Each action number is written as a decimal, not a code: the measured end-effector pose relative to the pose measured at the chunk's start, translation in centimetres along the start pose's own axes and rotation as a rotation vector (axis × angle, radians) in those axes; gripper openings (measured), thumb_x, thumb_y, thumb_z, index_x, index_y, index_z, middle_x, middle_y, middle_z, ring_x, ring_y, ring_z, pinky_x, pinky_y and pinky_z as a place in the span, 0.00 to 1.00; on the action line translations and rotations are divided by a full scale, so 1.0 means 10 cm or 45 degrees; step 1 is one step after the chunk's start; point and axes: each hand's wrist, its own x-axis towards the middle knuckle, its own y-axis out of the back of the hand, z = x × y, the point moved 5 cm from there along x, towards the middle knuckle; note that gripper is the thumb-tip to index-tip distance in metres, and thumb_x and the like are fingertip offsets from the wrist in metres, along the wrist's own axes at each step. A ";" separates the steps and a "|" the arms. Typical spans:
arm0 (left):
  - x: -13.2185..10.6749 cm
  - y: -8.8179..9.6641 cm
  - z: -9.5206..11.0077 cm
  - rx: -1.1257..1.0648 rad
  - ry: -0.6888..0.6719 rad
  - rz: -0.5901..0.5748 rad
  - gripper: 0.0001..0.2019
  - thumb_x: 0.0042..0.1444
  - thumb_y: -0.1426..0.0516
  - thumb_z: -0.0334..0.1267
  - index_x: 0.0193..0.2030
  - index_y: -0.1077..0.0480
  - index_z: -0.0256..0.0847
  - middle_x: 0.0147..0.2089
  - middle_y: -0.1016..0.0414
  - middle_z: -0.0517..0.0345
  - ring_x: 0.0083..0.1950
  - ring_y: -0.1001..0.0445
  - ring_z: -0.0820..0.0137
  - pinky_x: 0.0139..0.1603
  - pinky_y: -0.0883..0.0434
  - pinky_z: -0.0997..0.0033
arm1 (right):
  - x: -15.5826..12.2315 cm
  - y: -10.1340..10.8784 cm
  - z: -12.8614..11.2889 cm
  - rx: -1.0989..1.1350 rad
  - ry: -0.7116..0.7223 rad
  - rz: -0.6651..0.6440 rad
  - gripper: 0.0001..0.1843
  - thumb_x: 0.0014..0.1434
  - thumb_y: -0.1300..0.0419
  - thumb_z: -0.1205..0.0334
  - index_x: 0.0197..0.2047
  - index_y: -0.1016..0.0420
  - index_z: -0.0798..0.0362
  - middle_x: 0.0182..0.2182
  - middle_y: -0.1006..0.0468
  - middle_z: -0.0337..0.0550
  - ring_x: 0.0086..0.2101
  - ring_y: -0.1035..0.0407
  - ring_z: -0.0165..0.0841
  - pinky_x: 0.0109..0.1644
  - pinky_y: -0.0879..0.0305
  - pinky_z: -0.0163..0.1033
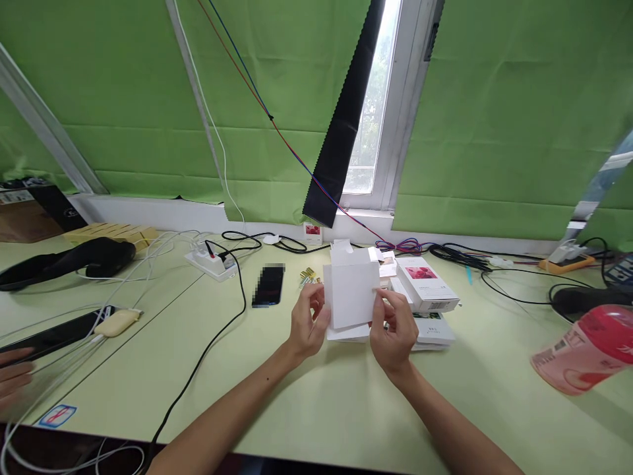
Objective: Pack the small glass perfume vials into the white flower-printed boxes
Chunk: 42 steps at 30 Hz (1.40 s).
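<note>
Both of my hands hold a small white cardboard box (350, 291) upright above the table, its top flap open. My left hand (307, 324) pinches its left edge with thumb and fingers. My right hand (394, 330) grips its right edge, fingers curled. Under the box lies a flat white sheet (346, 334). Right of it, white boxes with a pink picture (426, 284) are stacked on the pale green table (316, 402). Several small gold items (307, 277) lie just behind my left hand.
A dark phone (268, 285) lies left of my hands, with a black cable (217, 336) and a white power strip (211, 261) beyond. At the right edge stands a pink bottle (583, 349). Another person's hand (14, 379) rests at the far left by a black tablet (54, 335).
</note>
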 end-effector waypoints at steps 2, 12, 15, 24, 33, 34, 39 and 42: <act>0.00 -0.01 -0.01 0.001 0.039 -0.020 0.14 0.69 0.50 0.45 0.57 0.38 0.43 0.39 0.34 0.57 0.33 0.34 0.72 0.29 0.32 0.73 | 0.00 0.00 0.01 -0.011 -0.004 0.012 0.14 0.65 0.42 0.76 0.49 0.25 0.53 0.38 0.22 0.46 0.33 0.26 0.31 0.26 0.30 0.32; 0.01 -0.04 -0.02 0.002 0.151 -0.085 0.12 0.69 0.51 0.44 0.54 0.36 0.42 0.42 0.33 0.54 0.37 0.31 0.70 0.30 0.31 0.73 | -0.03 0.00 -0.04 -0.063 0.066 0.024 0.14 0.64 0.41 0.77 0.50 0.24 0.52 0.39 0.19 0.45 0.31 0.24 0.29 0.27 0.30 0.31; 0.03 -0.03 0.00 0.010 0.150 -0.084 0.12 0.69 0.51 0.43 0.54 0.35 0.42 0.41 0.33 0.54 0.37 0.31 0.70 0.30 0.31 0.73 | -0.04 -0.01 -0.02 -0.042 0.055 0.016 0.14 0.65 0.42 0.76 0.50 0.25 0.52 0.39 0.19 0.45 0.31 0.23 0.30 0.27 0.29 0.32; 0.05 -0.06 0.02 0.060 0.148 -0.137 0.12 0.69 0.50 0.41 0.53 0.32 0.41 0.39 0.33 0.55 0.35 0.33 0.70 0.28 0.32 0.73 | -0.09 0.01 -0.09 -0.105 0.103 0.049 0.14 0.68 0.45 0.72 0.54 0.27 0.51 0.39 0.17 0.46 0.35 0.20 0.32 0.29 0.25 0.32; 0.08 -0.04 0.08 0.127 0.142 -0.120 0.13 0.72 0.55 0.39 0.44 0.31 0.40 0.38 0.30 0.53 0.38 0.33 0.67 0.36 0.33 0.67 | -0.11 0.02 -0.11 -0.097 0.096 -0.040 0.17 0.71 0.52 0.69 0.58 0.30 0.53 0.39 0.18 0.48 0.32 0.21 0.33 0.33 0.24 0.37; 0.08 -0.04 0.08 0.136 0.147 -0.112 0.13 0.72 0.55 0.39 0.42 0.32 0.40 0.37 0.31 0.53 0.37 0.34 0.67 0.36 0.34 0.67 | -0.10 0.02 -0.12 -0.091 0.095 -0.053 0.17 0.71 0.53 0.69 0.58 0.30 0.52 0.39 0.18 0.48 0.31 0.22 0.33 0.31 0.25 0.37; 0.07 -0.04 0.08 0.114 0.210 -0.111 0.13 0.71 0.54 0.42 0.40 0.33 0.41 0.36 0.33 0.54 0.36 0.35 0.67 0.32 0.35 0.68 | -0.10 0.00 -0.12 -0.024 0.107 -0.094 0.18 0.71 0.53 0.70 0.59 0.32 0.51 0.40 0.18 0.47 0.25 0.26 0.30 0.27 0.27 0.35; 0.05 -0.04 0.09 0.110 0.237 -0.110 0.14 0.71 0.53 0.46 0.43 0.31 0.41 0.36 0.35 0.55 0.35 0.36 0.68 0.31 0.34 0.69 | -0.15 -0.03 -0.07 0.062 0.056 -0.143 0.18 0.70 0.52 0.70 0.60 0.33 0.51 0.41 0.19 0.48 0.21 0.29 0.27 0.22 0.30 0.33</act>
